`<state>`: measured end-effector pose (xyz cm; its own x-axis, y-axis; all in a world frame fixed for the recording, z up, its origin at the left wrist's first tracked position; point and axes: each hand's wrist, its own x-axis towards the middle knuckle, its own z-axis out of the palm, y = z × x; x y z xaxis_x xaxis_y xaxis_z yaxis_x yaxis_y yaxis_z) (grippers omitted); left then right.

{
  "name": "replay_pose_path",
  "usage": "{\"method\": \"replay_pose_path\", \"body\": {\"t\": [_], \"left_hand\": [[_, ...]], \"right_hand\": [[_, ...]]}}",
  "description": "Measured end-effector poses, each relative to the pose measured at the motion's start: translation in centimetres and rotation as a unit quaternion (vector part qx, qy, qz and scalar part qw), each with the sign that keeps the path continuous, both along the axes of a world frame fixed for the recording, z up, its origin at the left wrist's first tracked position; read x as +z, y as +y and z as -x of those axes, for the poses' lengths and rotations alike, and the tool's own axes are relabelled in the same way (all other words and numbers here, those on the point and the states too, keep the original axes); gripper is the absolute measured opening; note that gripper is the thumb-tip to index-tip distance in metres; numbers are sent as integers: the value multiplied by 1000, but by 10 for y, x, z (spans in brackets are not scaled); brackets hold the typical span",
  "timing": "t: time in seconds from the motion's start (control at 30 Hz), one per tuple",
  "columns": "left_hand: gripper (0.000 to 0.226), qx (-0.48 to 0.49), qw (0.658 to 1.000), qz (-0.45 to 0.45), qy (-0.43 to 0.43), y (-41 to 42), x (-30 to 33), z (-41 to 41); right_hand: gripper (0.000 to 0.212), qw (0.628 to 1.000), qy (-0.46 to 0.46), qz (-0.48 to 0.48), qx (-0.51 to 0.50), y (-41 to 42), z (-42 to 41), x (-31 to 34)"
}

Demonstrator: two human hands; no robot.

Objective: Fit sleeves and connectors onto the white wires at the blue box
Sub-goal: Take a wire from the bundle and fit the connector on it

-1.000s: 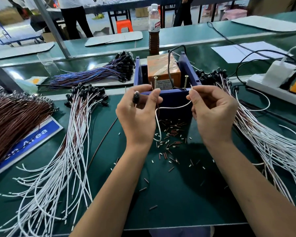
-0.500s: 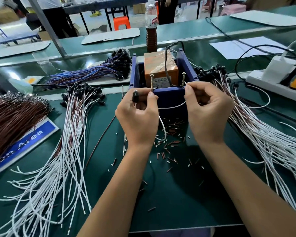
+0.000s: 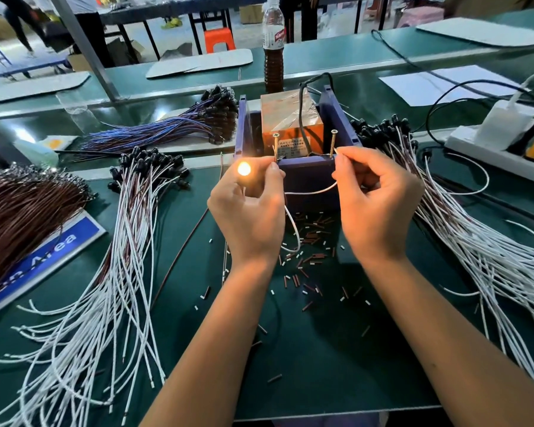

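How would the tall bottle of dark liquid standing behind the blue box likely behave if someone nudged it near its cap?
The bottle is tall and narrow, so a push near the cap would probably tip it. The dark liquid fills only its lower part, which likely steadies it a little. Once down, its round body would probably roll along the green bench.

One wide-angle view from the person's head looks forward and down, close over the green counter (image 3: pixel 305 365). Both forearms reach in from the bottom edge toward the blue box (image 3: pixel 309 177) at centre. Straight lines bow near the frame edges; farther benches and the floor fill the top.
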<state>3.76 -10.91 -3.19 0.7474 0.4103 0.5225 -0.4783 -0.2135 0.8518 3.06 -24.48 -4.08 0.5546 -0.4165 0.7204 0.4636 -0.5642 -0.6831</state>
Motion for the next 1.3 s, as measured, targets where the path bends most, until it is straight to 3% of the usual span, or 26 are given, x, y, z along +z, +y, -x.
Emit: {"method": "replay_pose_path", "body": {"t": [0.67, 0.83, 1.0, 1.1, 1.17, 1.23, 1.3], "left_hand": [[10, 10, 1000, 6, -2, 0, 1, 2], [20, -48, 998, 49, -10, -3, 7, 11], [9, -111, 993, 45, -3, -29, 28, 12], [6, -138, 990, 5, 13, -57, 43, 11], [7, -156, 987, -14, 25, -75, 50, 9], [17, -175, 984, -29, 31, -93, 57, 6], [25, -201, 978, -26, 52, -110, 66, 4]], "right_hand": [[11, 1000, 0, -14, 15, 0, 0, -1], [9, 998, 15, -50, 37, -8, 1, -1], [7, 989, 106, -85, 52, -46, 3, 10], [8, 979, 175, -100, 13, -81, 9, 19], [15, 977, 174, -93, -77, -106, 16, 29], [19, 975, 136, -37, -173, -127, 27, 45], [24, 980, 101, 52, -166, -135, 37, 61]]}}
